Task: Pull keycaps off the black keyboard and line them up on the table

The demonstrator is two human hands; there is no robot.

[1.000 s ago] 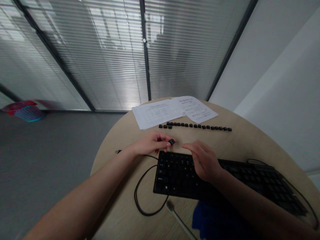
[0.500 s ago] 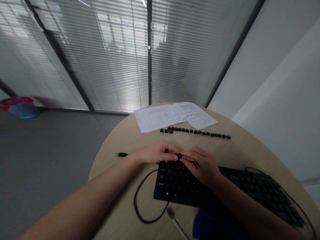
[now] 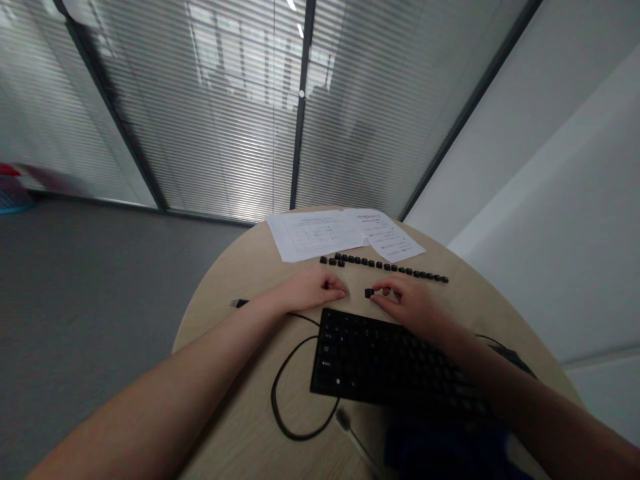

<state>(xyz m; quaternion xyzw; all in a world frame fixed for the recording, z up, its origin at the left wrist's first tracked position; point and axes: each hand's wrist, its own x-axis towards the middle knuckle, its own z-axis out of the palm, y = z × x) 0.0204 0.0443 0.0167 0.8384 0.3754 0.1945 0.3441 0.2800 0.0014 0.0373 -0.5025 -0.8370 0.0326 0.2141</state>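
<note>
Between the thumb and fingertips of my right hand (image 3: pixel 407 301) is a small black keycap (image 3: pixel 369 293), held above the far edge of the keyboard. The black keyboard (image 3: pixel 380 353) lies on the table, its right part hidden under my right forearm. My left hand (image 3: pixel 315 288) rests near the keyboard's upper left corner with its fingers curled together; no object shows in them. Just beyond both hands runs a long row of loose keycaps (image 3: pixel 387 267), with a short row of 3 keycaps (image 3: pixel 332 261) at its left end.
Printed papers (image 3: pixel 320 235) lie at the table's far side. A USB plug (image 3: pixel 240 303) and a looped cable (image 3: pixel 274 400) are on the left. In front of the keyboard are a toothbrush (image 3: pixel 356 440) and dark blue cloth (image 3: pixel 440 447). A basket (image 3: pixel 13 193) stands on the floor.
My right hand has lifted the keycap away from the keyboard, toward the loose rows. My left hand has drawn apart from it, a little left and farther out. The view has shifted slightly.
</note>
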